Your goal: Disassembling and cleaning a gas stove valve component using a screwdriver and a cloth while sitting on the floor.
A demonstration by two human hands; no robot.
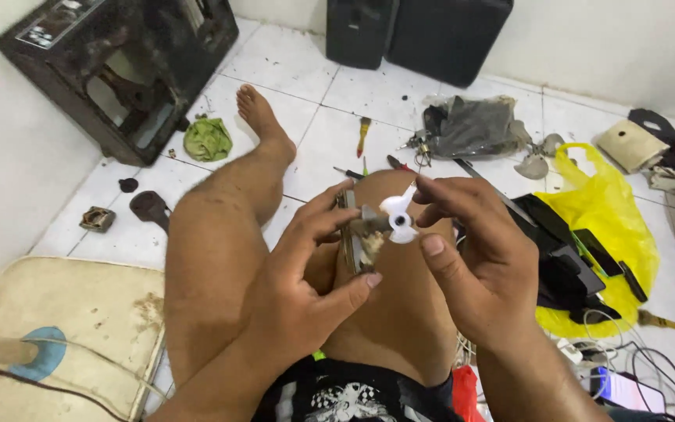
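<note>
Both hands (pixel 400 266) pinch one motor (pixel 357 234).

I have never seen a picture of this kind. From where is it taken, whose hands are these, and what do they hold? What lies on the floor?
There is no machine here. A camera worn on a person's head looks down, so you see that person's own two bare hands and legs, seated on a white tiled floor.

The left hand holds a small metal motor part. The right hand pinches a small white plastic fan blade that sits at the end of that part. Both hands are closed in a grip.

Around them lie a dark, dirty appliance casing, a green cloth, a small brush, a grey bag, a yellow plastic bag with dark things on it, and cables. At the lower left lies a cream panel.
</note>
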